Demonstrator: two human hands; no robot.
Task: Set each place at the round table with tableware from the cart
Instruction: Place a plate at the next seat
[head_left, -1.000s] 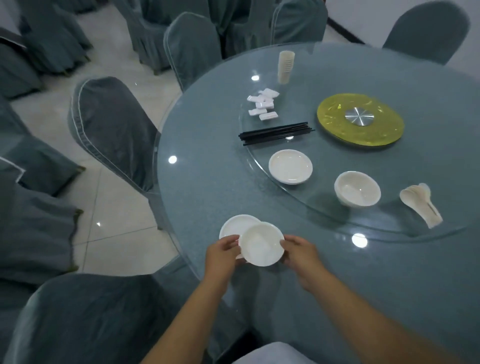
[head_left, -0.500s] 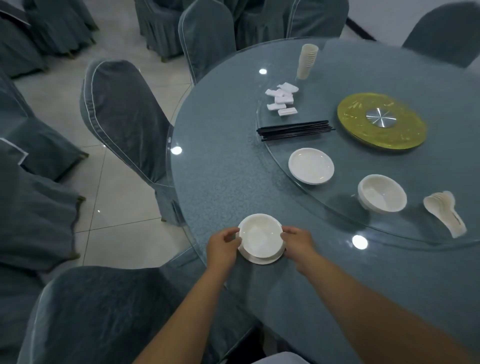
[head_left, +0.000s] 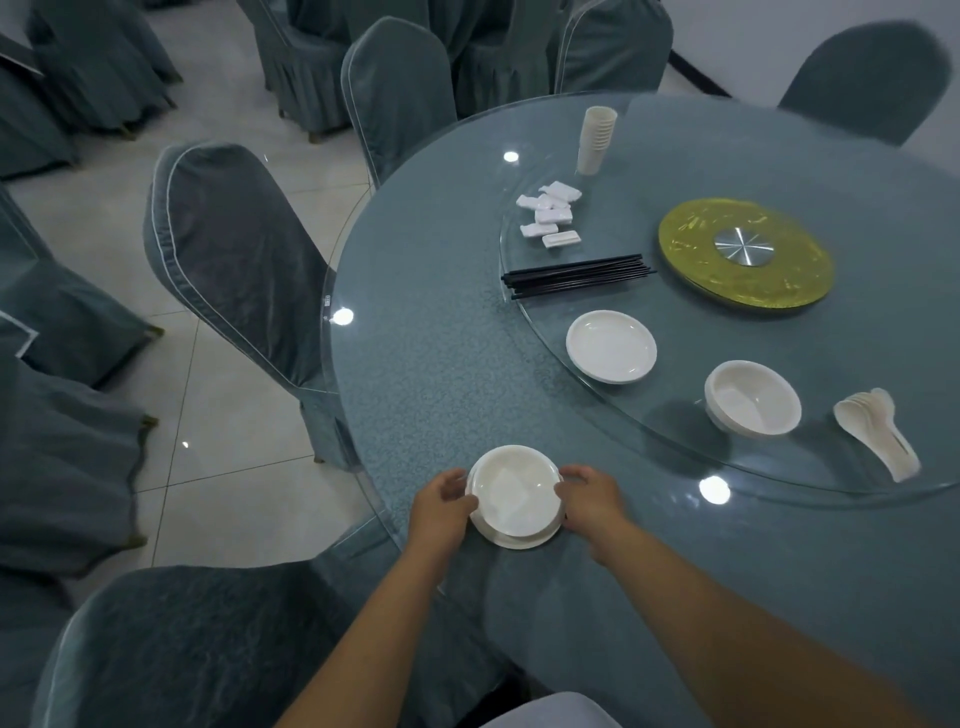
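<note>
Since 1.0 s ago, when the bowl was held beside the small plate, the bowl (head_left: 517, 489) has come to sit on the plate (head_left: 511, 540), stacked at the near edge of the round table (head_left: 431, 374), lower centre of the frame. Left hand (head_left: 441, 506) has its fingers curled against the left rim of the bowl and plate; right hand (head_left: 589, 499) curls against the right rim, so both grip the stack.

On the glass turntable (head_left: 857, 332), right of centre, lie a plate stack (head_left: 611, 346), a bowl stack (head_left: 753, 397) and white spoons (head_left: 878, 431) at the right. Higher up sit black chopsticks (head_left: 576, 275), white chopstick rests (head_left: 550, 215), stacked cups (head_left: 596, 140) and a yellow disc (head_left: 745, 260). Covered chairs (head_left: 239, 260) ring the table at left.
</note>
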